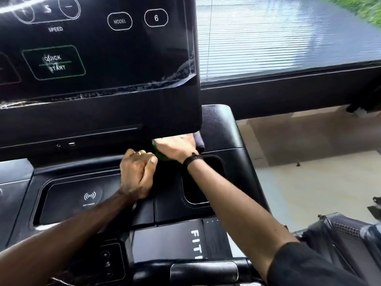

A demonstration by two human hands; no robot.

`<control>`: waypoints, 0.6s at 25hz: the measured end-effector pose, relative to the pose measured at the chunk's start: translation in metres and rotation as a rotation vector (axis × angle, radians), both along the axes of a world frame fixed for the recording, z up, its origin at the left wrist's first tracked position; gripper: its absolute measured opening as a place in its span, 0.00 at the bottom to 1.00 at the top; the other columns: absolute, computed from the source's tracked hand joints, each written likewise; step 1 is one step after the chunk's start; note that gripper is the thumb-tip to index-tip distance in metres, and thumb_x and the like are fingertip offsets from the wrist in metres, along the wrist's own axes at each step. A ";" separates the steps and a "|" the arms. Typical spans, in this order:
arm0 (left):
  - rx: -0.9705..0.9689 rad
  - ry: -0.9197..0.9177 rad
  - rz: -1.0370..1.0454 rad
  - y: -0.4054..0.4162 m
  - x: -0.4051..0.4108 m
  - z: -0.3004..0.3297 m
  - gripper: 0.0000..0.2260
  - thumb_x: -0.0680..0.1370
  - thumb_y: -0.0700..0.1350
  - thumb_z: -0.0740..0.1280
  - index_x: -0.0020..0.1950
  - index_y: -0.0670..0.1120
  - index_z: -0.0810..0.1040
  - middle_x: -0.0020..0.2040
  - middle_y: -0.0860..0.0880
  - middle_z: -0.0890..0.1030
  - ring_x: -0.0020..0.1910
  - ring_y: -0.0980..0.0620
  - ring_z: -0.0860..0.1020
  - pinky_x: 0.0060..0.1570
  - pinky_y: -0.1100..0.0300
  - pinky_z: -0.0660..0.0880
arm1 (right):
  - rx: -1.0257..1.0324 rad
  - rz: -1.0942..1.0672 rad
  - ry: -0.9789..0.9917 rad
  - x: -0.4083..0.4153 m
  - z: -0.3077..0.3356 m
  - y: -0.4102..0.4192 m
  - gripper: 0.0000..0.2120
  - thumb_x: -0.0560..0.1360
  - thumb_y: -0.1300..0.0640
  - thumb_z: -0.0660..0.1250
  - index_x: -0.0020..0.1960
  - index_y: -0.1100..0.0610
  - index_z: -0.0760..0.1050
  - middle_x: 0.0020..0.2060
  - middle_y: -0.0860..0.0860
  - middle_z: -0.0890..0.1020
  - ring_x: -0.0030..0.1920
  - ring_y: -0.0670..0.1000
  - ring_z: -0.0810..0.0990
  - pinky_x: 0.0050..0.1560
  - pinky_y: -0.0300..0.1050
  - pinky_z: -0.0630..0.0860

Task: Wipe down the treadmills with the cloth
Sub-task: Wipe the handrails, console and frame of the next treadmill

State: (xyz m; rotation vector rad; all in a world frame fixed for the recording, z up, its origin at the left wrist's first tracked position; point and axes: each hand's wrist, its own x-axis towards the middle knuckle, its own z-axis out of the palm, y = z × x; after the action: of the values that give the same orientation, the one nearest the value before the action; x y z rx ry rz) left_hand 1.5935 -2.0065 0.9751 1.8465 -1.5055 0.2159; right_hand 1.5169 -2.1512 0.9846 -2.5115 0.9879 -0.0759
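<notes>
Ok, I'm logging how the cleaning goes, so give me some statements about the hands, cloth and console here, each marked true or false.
1. The right hand reaches under the lower edge of the console screen. True.
2. The green cloth lies on the wireless charging pad. False: it is at the right hand, under the screen.
3. The left hand wears a ring. True.
4. The right wrist is bare. False: it wears a dark band.
5. The cup holder holds a bottle. False: nothing shows in it.
</notes>
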 end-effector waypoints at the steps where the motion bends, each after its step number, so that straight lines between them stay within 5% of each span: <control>1: -0.012 -0.005 0.006 0.001 0.001 -0.001 0.21 0.80 0.46 0.51 0.28 0.42 0.66 0.25 0.49 0.67 0.25 0.48 0.66 0.37 0.49 0.62 | -0.108 0.059 -0.081 -0.003 -0.007 0.015 0.18 0.76 0.44 0.56 0.53 0.52 0.79 0.52 0.56 0.83 0.56 0.60 0.80 0.54 0.53 0.72; 5: -0.033 0.000 -0.010 0.001 0.003 -0.001 0.20 0.79 0.45 0.51 0.28 0.43 0.66 0.25 0.50 0.67 0.25 0.49 0.66 0.39 0.52 0.61 | -0.133 0.195 -0.170 -0.077 -0.011 0.076 0.31 0.73 0.45 0.57 0.76 0.51 0.65 0.77 0.56 0.62 0.78 0.62 0.54 0.78 0.60 0.48; 9: -0.026 -0.024 -0.023 0.001 0.005 -0.003 0.19 0.79 0.44 0.51 0.28 0.43 0.65 0.24 0.49 0.66 0.25 0.49 0.64 0.38 0.51 0.61 | -0.177 0.320 -0.152 -0.136 -0.015 0.107 0.31 0.72 0.45 0.59 0.75 0.47 0.65 0.78 0.54 0.61 0.79 0.60 0.55 0.77 0.59 0.55; 12: -0.024 -0.026 -0.037 0.001 0.004 -0.003 0.19 0.78 0.43 0.51 0.27 0.43 0.64 0.24 0.49 0.66 0.24 0.50 0.64 0.38 0.51 0.61 | -0.316 0.240 -0.058 -0.155 -0.021 0.119 0.33 0.73 0.44 0.60 0.77 0.53 0.63 0.73 0.61 0.68 0.71 0.63 0.69 0.69 0.58 0.67; 15: 0.000 -0.029 -0.016 -0.002 0.004 -0.003 0.20 0.79 0.45 0.50 0.27 0.42 0.65 0.23 0.49 0.66 0.24 0.49 0.66 0.39 0.52 0.61 | -0.375 0.063 -0.034 -0.136 -0.021 0.124 0.31 0.76 0.45 0.58 0.73 0.62 0.67 0.48 0.60 0.81 0.44 0.60 0.78 0.46 0.55 0.73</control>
State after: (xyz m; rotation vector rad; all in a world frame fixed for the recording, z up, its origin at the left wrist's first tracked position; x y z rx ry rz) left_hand 1.5972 -2.0082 0.9716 1.8376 -1.5391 0.2360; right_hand 1.3805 -2.0274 0.9638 -2.8661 0.9521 -0.3106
